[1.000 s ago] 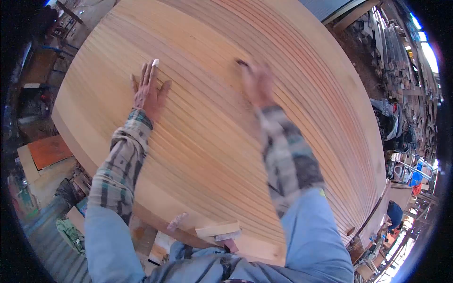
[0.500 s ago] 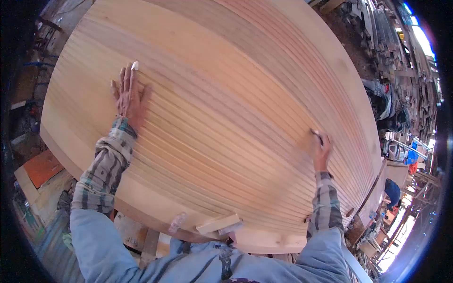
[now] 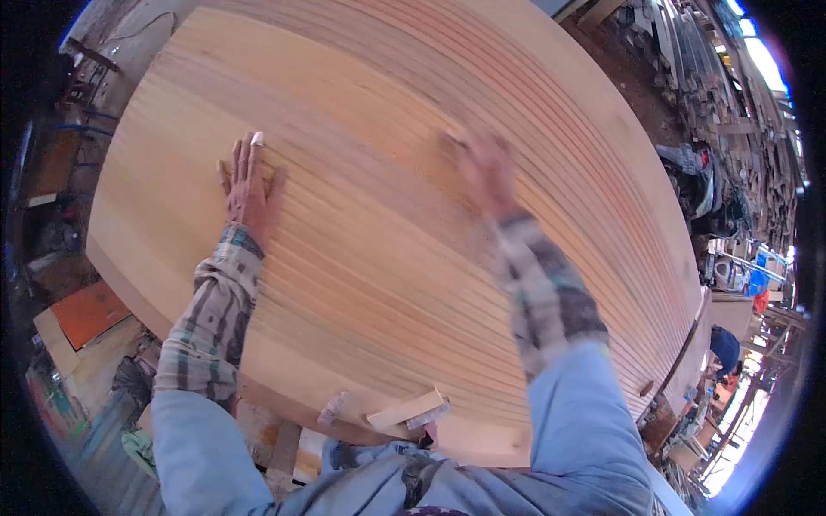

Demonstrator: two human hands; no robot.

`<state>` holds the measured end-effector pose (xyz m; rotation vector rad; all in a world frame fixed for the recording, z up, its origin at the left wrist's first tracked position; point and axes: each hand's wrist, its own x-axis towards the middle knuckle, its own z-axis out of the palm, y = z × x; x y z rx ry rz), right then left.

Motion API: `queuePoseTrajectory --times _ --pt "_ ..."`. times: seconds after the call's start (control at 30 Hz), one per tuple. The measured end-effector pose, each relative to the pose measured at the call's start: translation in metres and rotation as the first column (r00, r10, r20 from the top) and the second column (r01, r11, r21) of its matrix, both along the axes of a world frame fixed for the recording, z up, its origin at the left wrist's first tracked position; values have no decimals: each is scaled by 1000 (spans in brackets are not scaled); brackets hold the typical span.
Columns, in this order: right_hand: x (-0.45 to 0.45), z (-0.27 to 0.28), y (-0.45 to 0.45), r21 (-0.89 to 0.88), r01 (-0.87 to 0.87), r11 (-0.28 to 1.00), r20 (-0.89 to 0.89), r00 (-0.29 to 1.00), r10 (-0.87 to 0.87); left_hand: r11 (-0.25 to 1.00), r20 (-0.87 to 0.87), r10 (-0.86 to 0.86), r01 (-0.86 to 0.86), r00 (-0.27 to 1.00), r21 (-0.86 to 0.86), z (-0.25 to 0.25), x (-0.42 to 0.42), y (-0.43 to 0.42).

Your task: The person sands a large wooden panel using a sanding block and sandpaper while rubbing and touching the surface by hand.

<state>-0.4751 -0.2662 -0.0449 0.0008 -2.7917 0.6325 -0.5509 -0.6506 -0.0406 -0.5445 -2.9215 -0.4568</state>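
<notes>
A broad, grooved wooden panel (image 3: 344,284) with pale and reddish strips lies under both hands. My left hand (image 3: 247,185) rests flat on its left part, fingers stretched out, with a white covering on one fingertip. Over the panel's upper middle, my right hand (image 3: 489,172) is blurred by motion. Its fingers are closed on a small dark flat piece (image 3: 451,139) that looks like folded sandpaper; the grip hides most of it. At the near edge lie a pale wood block (image 3: 403,408), a grey-faced piece (image 3: 428,416) against it, and a small whitish piece (image 3: 333,408).
Stacked timber (image 3: 731,129) stands along the right side. Beyond the panel's right end, a person in dark clothing (image 3: 724,346) bends over. An orange board (image 3: 89,315) lies at the lower left, with clutter around it.
My right hand has swept from the panel's right side up and left to its upper middle, still gripping the dark piece. My left hand stays flat; the whole view has shifted slightly.
</notes>
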Motion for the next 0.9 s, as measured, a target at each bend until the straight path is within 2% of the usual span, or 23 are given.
queuePoseTrajectory --times 0.03,0.07,0.1,0.17,0.2,0.27,0.3,0.33,0.37,0.4,0.43,0.5,0.53,0.6,0.63,0.67,0.7,0.73,0.77,0.83,0.9 --pt "53 -26 57 213 23 977 -34 999 -16 1000 -19 0 -1 1000 -13 -1 0 0" --pt "103 11 83 384 -22 923 -54 997 47 1000 -6 -2 2 1000 -7 -3 0 0" --pt "154 12 119 267 170 949 85 976 -199 999 -15 5 -6 1000 -54 -3 1 0" --pt "203 30 147 162 357 920 14 931 -364 995 -7 12 -13 1000 -97 -5 1 0" --pt "196 34 140 171 358 918 33 929 -368 995 -14 3 -5 1000 -95 -4 1 -1" --pt "146 17 114 166 340 926 48 935 -352 995 -31 -5 2 1000 -100 -6 0 0" --pt "106 -10 96 218 279 935 -34 960 -279 996 -22 7 -9 1000 -87 -6 0 2" --pt "49 19 40 199 57 978 -98 994 -38 997 -20 23 -25 1000 -76 -5 0 1" --pt "2 2 11 163 73 984 -129 990 -52 996 -31 34 -37 999 -87 -4 0 0" --pt "-46 -5 -19 55 12 998 -258 966 2 998 -25 32 -33 999 -45 -4 0 1" --pt "-78 1 -46 87 14 996 -174 985 1 1000 -22 25 -25 999 0 -4 0 1" --pt "-123 8 -77 44 43 998 -46 998 -41 999 -23 32 -31 999 19 -1 2 2" --pt "-115 7 -66 48 54 997 -54 997 -51 999 -18 35 -34 999 37 -1 0 2" --pt "-73 -1 -29 -97 120 988 37 992 -117 999 -58 -13 16 998 42 -11 -6 -7" --pt "-23 18 -4 -275 123 953 47 992 -115 998 -88 -49 52 995 40 -17 -4 -10" --pt "21 26 28 -171 195 966 120 977 -176 998 -70 -49 52 996 47 -21 -1 -8" --pt "72 15 77 77 114 990 31 993 -117 1000 -63 -18 18 998 11 -20 -3 -7" --pt "117 28 104 -55 331 942 229 922 -311 1000 -52 7 -8 999 -28 -17 -3 -4" --pt "159 26 137 -174 298 939 136 951 -276 1000 -31 -4 3 1000 -26 -14 -4 -2" --pt "206 35 167 78 405 911 116 904 -411 998 -49 -5 2 999 -60 -8 -1 -1" --pt "182 22 147 144 375 916 122 912 -392 997 -48 1 -5 999 -83 -13 0 0"
